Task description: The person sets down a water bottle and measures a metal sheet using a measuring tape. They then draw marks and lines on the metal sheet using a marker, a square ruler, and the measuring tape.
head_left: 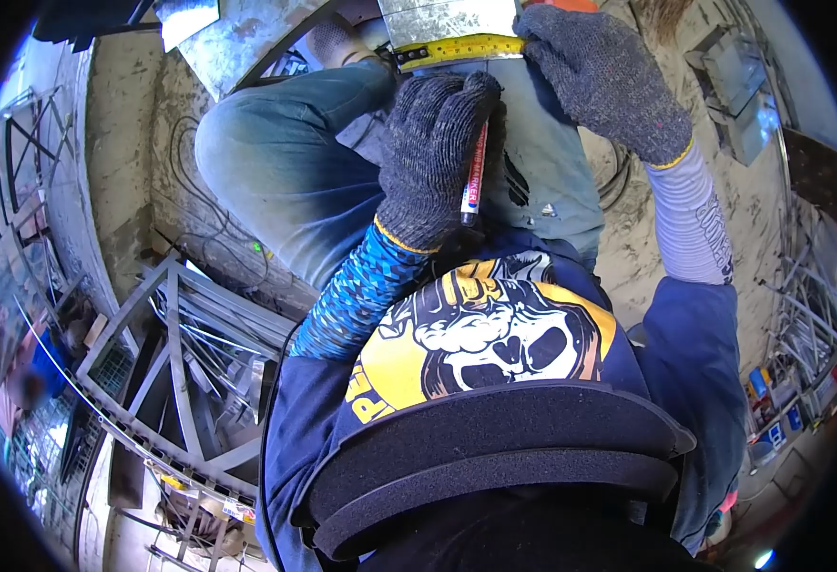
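My left hand (435,153), in a dark grey knit glove, is closed round a marker (477,172) with a red and white label. The marker points up and away from me, and the glove hides part of it. Just beyond those fingers, a yellow tape measure (461,50) lies stretched across the near edge of a grey metal piece (447,17). At the tape's right end, my gloved right hand (600,76) has its fingers closed on the tape. Something orange (571,4) shows past that hand, partly cut off.
My bent leg in jeans (275,162) sits below the work. A metal sheet (233,43) lies to the upper left. Cables (185,181) trail over the floor. A metal frame rack (175,362) with bars stands at left, and more metal stock (800,315) at right.
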Action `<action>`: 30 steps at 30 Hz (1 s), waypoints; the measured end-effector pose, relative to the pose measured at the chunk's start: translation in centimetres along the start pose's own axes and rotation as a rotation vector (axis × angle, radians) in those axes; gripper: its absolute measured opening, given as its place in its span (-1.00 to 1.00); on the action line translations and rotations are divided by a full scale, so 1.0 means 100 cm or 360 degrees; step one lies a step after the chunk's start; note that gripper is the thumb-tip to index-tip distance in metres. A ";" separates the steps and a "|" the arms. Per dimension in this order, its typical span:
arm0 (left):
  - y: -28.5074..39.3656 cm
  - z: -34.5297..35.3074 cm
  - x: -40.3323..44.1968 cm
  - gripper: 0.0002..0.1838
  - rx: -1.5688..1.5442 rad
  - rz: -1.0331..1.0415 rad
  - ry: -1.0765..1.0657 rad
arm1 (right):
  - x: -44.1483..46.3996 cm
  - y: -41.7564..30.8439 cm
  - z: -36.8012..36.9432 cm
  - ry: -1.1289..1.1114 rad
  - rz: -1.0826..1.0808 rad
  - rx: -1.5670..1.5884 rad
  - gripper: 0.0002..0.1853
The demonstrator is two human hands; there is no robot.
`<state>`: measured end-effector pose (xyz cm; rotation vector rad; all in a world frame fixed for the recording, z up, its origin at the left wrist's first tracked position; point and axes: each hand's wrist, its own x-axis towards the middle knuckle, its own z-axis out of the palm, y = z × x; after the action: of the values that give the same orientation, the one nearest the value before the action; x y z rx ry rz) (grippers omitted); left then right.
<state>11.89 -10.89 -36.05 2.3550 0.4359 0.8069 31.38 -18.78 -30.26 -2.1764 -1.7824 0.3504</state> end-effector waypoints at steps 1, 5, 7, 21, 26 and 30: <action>0.000 0.000 0.000 -0.63 -0.0012 0.0000 -0.0002 | 0.000 0.000 0.001 0.0001 0.0001 0.0000 -0.91; -0.004 0.004 -0.003 -0.63 0.0030 -0.0022 -0.0018 | 0.000 0.001 0.002 0.0013 -0.0015 -0.0011 -0.92; -0.005 0.006 -0.003 -0.63 0.0074 0.0003 0.0006 | -0.001 0.001 0.002 0.0016 -0.0015 -0.0009 -0.92; -0.007 0.007 -0.002 -0.63 0.0089 -0.0002 -0.0005 | -0.003 0.002 0.003 0.0029 -0.0024 -0.0035 -0.94; -0.006 0.006 -0.002 -0.63 0.0092 -0.0018 -0.0013 | -0.002 0.002 0.002 0.0015 -0.0007 -0.0020 -0.94; -0.007 0.006 -0.003 -0.62 0.0077 -0.0005 -0.0001 | -0.002 0.001 0.003 -0.0027 0.0047 -0.0022 -0.93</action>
<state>11.97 -10.77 -36.95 2.3981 0.4636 0.8021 31.35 -19.01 -30.55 -2.2176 -1.7685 0.3652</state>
